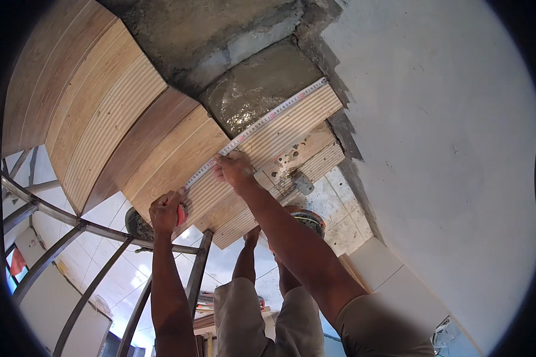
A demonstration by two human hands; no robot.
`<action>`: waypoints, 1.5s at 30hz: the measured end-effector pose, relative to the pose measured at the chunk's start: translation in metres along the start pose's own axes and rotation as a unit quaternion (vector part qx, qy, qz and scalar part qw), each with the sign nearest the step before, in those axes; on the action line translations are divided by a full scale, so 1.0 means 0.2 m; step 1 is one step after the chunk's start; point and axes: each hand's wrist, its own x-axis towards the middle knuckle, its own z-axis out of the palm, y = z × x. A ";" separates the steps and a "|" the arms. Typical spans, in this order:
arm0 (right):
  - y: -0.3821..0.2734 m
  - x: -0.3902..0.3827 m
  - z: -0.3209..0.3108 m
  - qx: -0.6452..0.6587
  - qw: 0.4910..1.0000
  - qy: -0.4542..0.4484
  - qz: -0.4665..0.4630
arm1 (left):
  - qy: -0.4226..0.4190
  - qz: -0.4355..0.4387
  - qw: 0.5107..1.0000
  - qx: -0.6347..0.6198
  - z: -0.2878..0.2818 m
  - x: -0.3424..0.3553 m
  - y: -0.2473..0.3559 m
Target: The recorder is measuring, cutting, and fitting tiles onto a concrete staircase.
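A tape measure (pixel 274 113) is drawn out, its white blade lying slantwise along a ridged wood-look stair tile (pixel 298 122) toward the wall. My left hand (pixel 165 212) is closed around its red case at the lower left end of the blade. Farther along, the fingers of my right hand (pixel 234 169) are closed on the blade near the middle, slightly blurred. Beyond the tile's far edge lies a bed of wet grey mortar (pixel 268 83).
Wood-look tiled steps (pixel 101 101) curve away to the left. A metal railing frame (pixel 107 231) stands at lower left. The pale wall (pixel 441 137) rises on the right. Below, a small grey block (pixel 302 183) sits on the lower step, near a bucket (pixel 309 219).
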 end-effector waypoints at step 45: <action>-0.16 -0.09 0.05 -0.139 0.979 0.145 -0.024 | -0.234 -0.008 0.913 0.333 -0.01 0.23 -0.04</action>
